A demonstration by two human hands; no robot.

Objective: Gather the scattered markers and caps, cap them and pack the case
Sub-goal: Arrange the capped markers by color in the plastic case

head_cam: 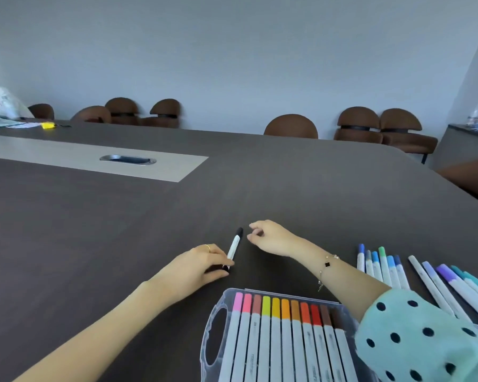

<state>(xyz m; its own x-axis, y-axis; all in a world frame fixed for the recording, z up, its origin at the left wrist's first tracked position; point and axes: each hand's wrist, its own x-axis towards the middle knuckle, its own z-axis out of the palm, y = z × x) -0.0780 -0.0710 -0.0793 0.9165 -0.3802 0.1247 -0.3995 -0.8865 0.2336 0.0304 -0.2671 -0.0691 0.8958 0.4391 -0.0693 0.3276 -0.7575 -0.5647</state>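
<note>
Where the view begins, nearest us, we list the clear plastic marker case [218,326], open on the dark surface [94,244], its row of capped markers [284,334] running pink through brown; we judge it kept close so finished pens drop straight in. Right of it, partly under our dotted sleeve [414,334], lies a loose group of blue, green and purple markers [381,267], capped and, we judge, awaiting packing. Next out, our left hand [202,264] grips the near end of a black-capped white marker [234,248], fingers curled round the barrel, which slants up and away. Just beside its far black cap sits our right hand [268,238], fingers loosely curled and apart, holding nothing that we can see, apparently placed to press the cap. Farthest: a metal cable port [127,159], then brown chairs [290,126] along the wall.
</note>
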